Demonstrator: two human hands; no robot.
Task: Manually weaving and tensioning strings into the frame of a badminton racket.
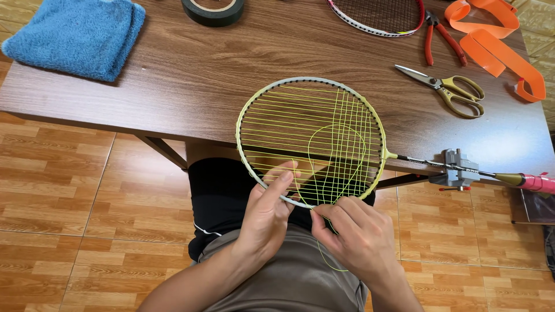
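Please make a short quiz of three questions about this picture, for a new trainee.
1. True or false: the scissors lie on the wooden table.
2. What does the left hand hold? A) the racket frame B) the blue towel C) the roll of tape
3. Fill in: the right hand pinches the yellow ______ at the frame's near edge.

Key: 1 true; 2 A; 3 string.

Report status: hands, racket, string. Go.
Left hand grips near rim of the racket. Right hand pinches the loose yellow string at the frame. Scissors lie apart on the table.
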